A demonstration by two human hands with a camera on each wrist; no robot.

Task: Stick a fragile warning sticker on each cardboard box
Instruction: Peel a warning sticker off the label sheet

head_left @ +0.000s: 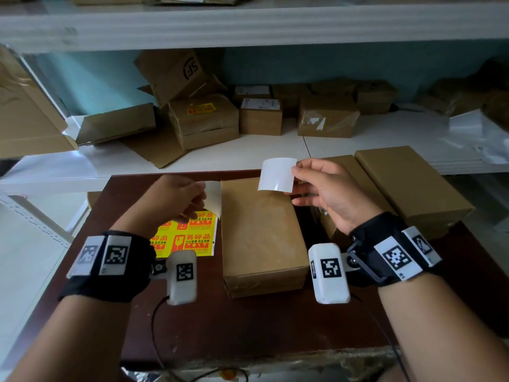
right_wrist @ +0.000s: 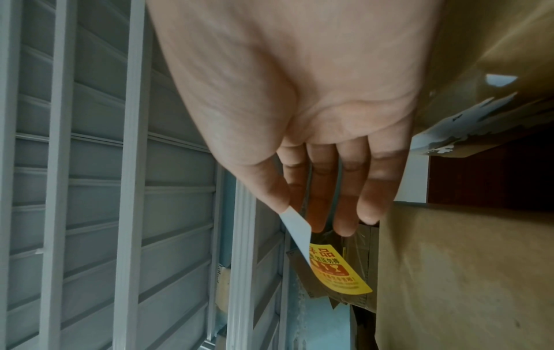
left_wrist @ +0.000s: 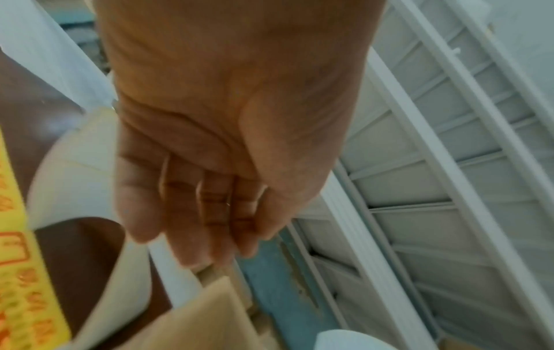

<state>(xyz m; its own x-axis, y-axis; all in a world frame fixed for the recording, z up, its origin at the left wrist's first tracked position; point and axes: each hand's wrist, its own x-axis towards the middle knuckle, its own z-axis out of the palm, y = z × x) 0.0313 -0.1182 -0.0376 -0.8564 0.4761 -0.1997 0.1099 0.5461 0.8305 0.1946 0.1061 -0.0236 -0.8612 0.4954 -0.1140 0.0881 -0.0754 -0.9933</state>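
A plain brown cardboard box (head_left: pixel 261 238) lies mid-table. My right hand (head_left: pixel 294 172) hovers over its far end and pinches a peeled fragile sticker (head_left: pixel 276 175) by one edge, white back toward the head camera. The right wrist view shows the sticker's yellow printed face (right_wrist: pixel 332 267) hanging below the thumb and forefinger of my right hand (right_wrist: pixel 292 210). Left of the box lies the yellow sticker sheet (head_left: pixel 190 238). My left hand (head_left: pixel 197 201) grips its curled-up white backing (head_left: pixel 213 197). In the left wrist view the backing (left_wrist: pixel 90 177) curls behind the fingers (left_wrist: pixel 179 236), blurred.
Two more brown boxes (head_left: pixel 413 186) (head_left: pixel 355 177) sit at the table's right. The white shelf (head_left: pixel 220 153) behind holds several boxes; one (head_left: pixel 203 117) bears a yellow sticker. The dark table (head_left: pixel 248 326) ends near me, with a cable (head_left: pixel 154 326) across it.
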